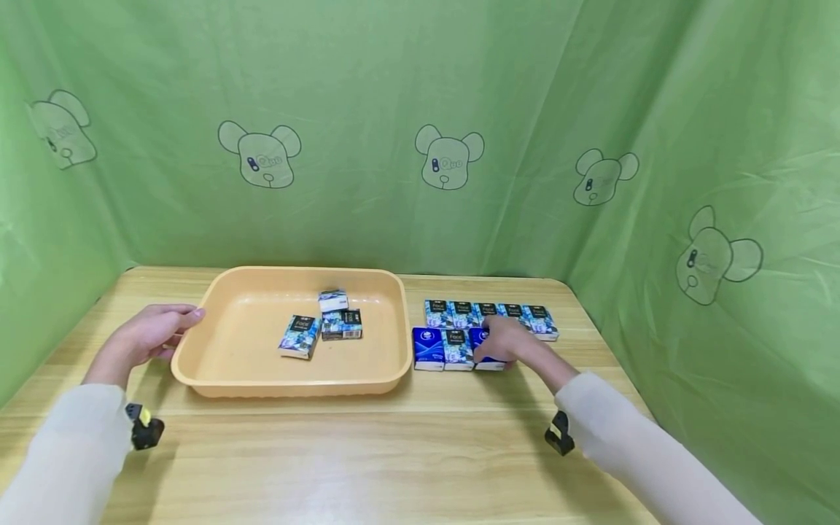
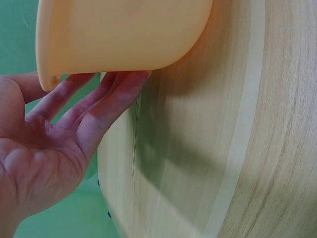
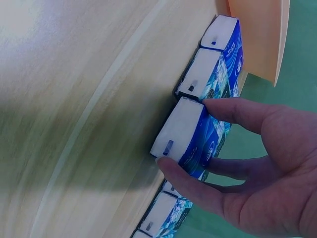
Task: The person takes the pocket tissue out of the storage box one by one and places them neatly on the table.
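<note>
My left hand [image 1: 147, 334] grips the left rim of a peach-coloured plastic tray [image 1: 223, 375], thumb on top and fingers underneath in the left wrist view. Three small tissue packs lie inside: a floral one [image 1: 300, 337] tilted on the left, another [image 1: 342, 325] beside it, and a third [image 1: 333, 300] behind. To the right of the tray, my right hand [image 1: 508, 340] pinches a dark blue tissue pack [image 3: 182, 130] between thumb and fingers, at the right end of the front row. Left of it in that row are a floral pack [image 1: 458, 348] and another blue pack [image 1: 429, 347].
A back row of several floral tissue packs [image 1: 539, 321] stands just behind the front row. Everything rests on a light wooden table [image 1: 367, 459]. Green curtains [image 1: 354, 219] with bear-head prints rise close behind the table and on both sides.
</note>
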`<action>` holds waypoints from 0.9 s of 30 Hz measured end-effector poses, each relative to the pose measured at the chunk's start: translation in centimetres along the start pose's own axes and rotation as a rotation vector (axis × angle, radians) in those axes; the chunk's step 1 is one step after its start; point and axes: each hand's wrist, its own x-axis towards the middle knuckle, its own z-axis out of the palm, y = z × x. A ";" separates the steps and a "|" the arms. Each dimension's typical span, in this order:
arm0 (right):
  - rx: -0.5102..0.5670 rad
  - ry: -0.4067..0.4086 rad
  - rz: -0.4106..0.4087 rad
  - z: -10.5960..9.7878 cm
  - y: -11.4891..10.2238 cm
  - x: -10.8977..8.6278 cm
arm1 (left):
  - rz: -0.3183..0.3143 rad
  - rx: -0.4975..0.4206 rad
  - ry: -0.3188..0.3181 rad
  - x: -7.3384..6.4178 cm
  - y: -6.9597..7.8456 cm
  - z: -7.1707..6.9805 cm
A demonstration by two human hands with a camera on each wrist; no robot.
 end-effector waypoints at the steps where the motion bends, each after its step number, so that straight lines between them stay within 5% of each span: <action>1: -0.004 -0.004 -0.003 0.0 0.0 0.0 | -0.001 -0.001 0.001 0.0 0.0 0.0; 27: -0.018 -0.031 -0.007 0.0 0.1 -0.1 | -0.006 -0.009 0.005 0.0 -0.1 0.0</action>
